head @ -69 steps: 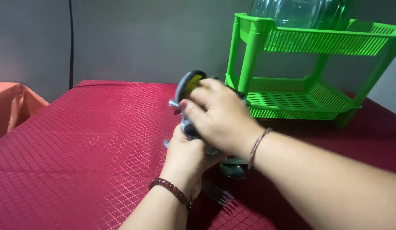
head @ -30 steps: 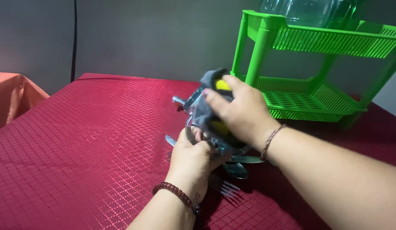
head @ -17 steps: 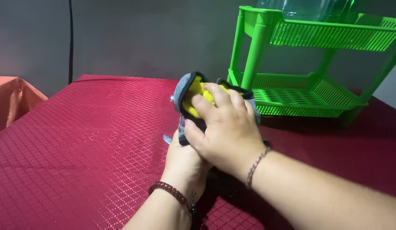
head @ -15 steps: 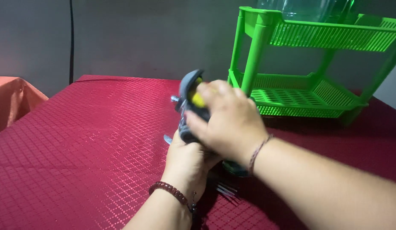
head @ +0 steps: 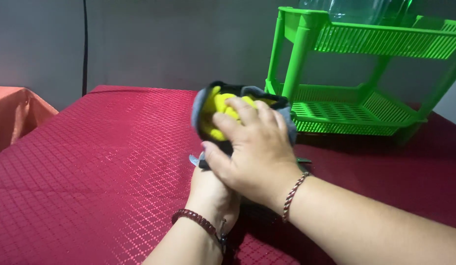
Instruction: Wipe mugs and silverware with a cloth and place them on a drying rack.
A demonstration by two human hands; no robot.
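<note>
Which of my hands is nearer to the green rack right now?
Right. The right hand, pressing the grey and yellow cloth, sits just in front of the green rack; the left hand is lower, under the right, farther from the rack.

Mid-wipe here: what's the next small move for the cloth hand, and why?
Probably draw the right hand and its grey and yellow cloth back toward the left hand. The cloth sits bunched over the far end of the held item, covering it, so the near part by the left hand's grip looks uncovered.

Grey wall [head: 164,44] behind red-clothed table [head: 90,162], dim light
</note>
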